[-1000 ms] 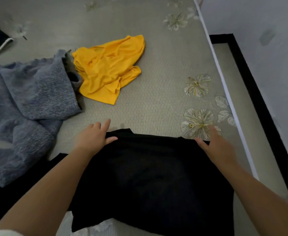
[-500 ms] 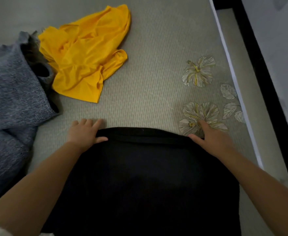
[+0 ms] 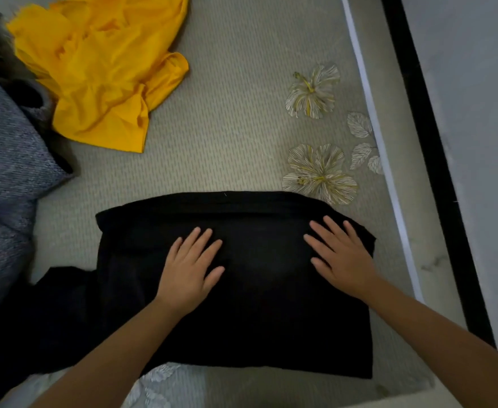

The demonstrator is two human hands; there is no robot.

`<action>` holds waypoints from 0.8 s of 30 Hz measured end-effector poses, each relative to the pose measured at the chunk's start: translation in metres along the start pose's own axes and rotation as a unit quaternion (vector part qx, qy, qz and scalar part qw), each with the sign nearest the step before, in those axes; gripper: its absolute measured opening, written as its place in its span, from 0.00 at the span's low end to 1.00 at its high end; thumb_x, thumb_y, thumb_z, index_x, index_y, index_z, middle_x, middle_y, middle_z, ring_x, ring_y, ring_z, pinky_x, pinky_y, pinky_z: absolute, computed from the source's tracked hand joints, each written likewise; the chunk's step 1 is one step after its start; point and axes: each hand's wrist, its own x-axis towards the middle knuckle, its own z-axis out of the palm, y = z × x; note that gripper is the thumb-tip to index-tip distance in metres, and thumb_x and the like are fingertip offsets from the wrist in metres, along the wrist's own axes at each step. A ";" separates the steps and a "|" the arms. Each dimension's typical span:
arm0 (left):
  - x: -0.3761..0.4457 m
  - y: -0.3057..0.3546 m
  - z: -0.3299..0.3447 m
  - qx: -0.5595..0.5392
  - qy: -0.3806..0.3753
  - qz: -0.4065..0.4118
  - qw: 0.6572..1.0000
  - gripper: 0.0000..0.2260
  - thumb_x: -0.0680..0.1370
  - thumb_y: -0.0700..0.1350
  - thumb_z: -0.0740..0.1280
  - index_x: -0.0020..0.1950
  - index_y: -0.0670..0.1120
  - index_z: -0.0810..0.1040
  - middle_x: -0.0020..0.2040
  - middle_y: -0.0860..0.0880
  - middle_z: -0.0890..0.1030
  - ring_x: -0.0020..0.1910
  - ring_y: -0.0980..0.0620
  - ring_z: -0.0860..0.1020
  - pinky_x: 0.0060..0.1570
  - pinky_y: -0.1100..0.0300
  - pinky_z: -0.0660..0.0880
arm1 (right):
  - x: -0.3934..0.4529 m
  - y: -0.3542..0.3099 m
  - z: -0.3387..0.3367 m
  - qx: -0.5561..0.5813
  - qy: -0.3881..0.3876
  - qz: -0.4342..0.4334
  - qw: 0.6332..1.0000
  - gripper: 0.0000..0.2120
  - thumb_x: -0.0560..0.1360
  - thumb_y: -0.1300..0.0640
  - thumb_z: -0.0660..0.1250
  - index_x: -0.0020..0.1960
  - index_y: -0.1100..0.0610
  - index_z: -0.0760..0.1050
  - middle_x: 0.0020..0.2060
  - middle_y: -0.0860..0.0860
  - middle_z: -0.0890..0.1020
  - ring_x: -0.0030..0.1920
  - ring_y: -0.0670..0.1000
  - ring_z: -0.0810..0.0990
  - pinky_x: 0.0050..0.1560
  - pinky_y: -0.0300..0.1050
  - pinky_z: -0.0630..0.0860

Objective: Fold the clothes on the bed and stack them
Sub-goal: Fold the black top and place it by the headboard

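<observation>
Grey bed (image 3: 227, 136), near its right edge: my left hand (image 3: 190, 269) and right hand (image 3: 342, 260) rest flat, fingers straight, on the folded black garment (image 3: 259, 319).

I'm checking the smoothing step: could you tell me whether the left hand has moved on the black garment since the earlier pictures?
Yes. The left hand has come back from the black garment's far edge toward the person, and now rests flat on its middle.

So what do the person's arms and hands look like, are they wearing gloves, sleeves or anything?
No gloves: both the left hand and the right hand are bare, with no rings, watch or bracelets visible. Both forearms are bare too, as far as the picture shows; no sleeve comes into view. The fingernails look short and unpainted. No markings show on either arm.
</observation>
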 end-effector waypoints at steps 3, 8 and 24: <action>-0.011 -0.012 0.004 0.018 -0.062 -0.062 0.996 0.38 0.78 0.62 0.36 0.57 0.42 0.80 0.59 0.37 0.77 0.58 0.34 0.75 0.54 0.35 0.69 | 0.010 0.032 0.003 -0.079 -0.026 0.061 0.995 0.20 0.77 0.51 0.53 0.51 0.57 0.81 0.56 0.57 0.80 0.57 0.65 0.77 0.57 0.71 0.66; -0.012 -0.027 0.002 0.039 -0.057 -0.095 0.993 0.41 0.76 0.66 0.35 0.60 0.42 0.78 0.62 0.35 0.75 0.62 0.33 0.71 0.58 0.34 0.65 | 0.027 0.068 -0.018 -0.039 -0.017 0.223 0.974 0.19 0.67 0.68 0.67 0.58 0.64 0.75 0.67 0.64 0.68 0.68 0.68 0.63 0.61 0.74 0.51; -0.136 0.033 0.030 -0.004 -0.069 -0.156 0.985 0.33 0.76 0.61 0.40 0.67 0.43 0.72 0.68 0.38 0.68 0.69 0.37 0.63 0.65 0.36 0.56 | -0.154 -0.117 -0.011 0.242 -0.037 0.502 0.830 0.24 0.74 0.59 0.65 0.65 0.70 0.65 0.56 0.68 0.74 0.56 0.66 0.73 0.57 0.60 0.69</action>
